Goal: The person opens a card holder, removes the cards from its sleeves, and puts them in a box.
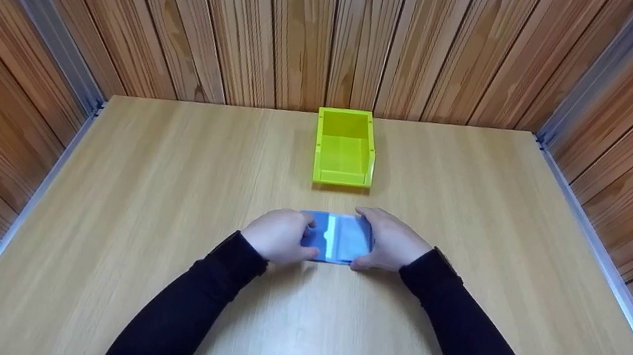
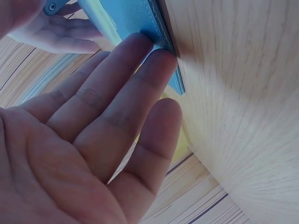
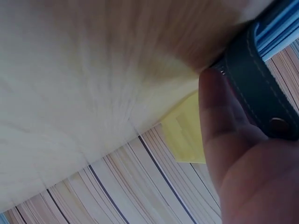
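A blue wallet (image 1: 349,241) lies unfolded between my two hands, with a pale strip down its middle. My left hand (image 1: 280,235) holds its left cover at the side. In the left wrist view, fingertips (image 2: 161,65) lie against the stitched edge of the blue cover (image 2: 133,18). My right hand (image 1: 394,242) grips the right half, thumb at the near edge and fingers at the far edge. The right wrist view shows the wallet's dark stitched strap (image 3: 252,88) with a round snap (image 3: 280,124), beside the fingers of my right hand (image 3: 254,172). Layered blue leaves show behind the strap.
A yellow-green open-front bin (image 1: 344,155) stands beyond the hands, close to the back wall. The wooden table (image 1: 174,179) is enclosed by wood-plank walls (image 1: 297,26) at the back and both sides, with metal strips along the side edges.
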A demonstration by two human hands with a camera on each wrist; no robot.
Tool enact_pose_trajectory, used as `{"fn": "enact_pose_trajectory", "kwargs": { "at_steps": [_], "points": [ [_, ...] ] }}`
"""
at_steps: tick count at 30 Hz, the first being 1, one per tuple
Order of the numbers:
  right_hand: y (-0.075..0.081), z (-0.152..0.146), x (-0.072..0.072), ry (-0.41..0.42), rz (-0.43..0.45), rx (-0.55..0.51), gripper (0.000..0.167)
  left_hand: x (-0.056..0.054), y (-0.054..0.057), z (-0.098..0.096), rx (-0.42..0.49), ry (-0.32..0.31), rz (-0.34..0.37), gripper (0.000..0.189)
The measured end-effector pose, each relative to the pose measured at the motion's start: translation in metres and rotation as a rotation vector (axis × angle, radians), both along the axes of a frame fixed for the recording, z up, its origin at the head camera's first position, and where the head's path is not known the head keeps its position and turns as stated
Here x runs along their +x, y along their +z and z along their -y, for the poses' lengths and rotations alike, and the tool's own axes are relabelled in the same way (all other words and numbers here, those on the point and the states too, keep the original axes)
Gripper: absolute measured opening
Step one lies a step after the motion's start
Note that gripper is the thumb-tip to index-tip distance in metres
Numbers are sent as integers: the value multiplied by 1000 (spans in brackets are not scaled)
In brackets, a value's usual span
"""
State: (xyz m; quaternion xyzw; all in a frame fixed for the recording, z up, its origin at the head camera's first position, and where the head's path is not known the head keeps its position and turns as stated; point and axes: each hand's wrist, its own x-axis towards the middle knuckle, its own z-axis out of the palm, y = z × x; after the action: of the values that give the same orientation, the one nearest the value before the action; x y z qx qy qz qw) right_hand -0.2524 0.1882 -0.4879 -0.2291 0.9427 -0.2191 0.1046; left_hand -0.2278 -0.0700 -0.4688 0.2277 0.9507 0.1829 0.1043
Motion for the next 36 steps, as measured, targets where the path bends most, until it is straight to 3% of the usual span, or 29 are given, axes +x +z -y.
{"fn": "enact_pose_trajectory", "kwargs": {
  "at_steps": [17, 25, 31, 36],
  "points": [
    [3, 0, 0, 27, -51, -64, 102, -1, -1, 0, 6, -15, -19, 51],
    [6, 1, 1, 21, -41, -112, 101, -1, -1, 2, 33, -38, -61, 39],
    [7, 2, 1, 12, -64, -106, 103, -2, -2, 1, 19, -23, -34, 42],
    [10, 4, 2, 4, -13, -131, 103, -2, -1, 1, 12, -13, -14, 44]
  ]
}}
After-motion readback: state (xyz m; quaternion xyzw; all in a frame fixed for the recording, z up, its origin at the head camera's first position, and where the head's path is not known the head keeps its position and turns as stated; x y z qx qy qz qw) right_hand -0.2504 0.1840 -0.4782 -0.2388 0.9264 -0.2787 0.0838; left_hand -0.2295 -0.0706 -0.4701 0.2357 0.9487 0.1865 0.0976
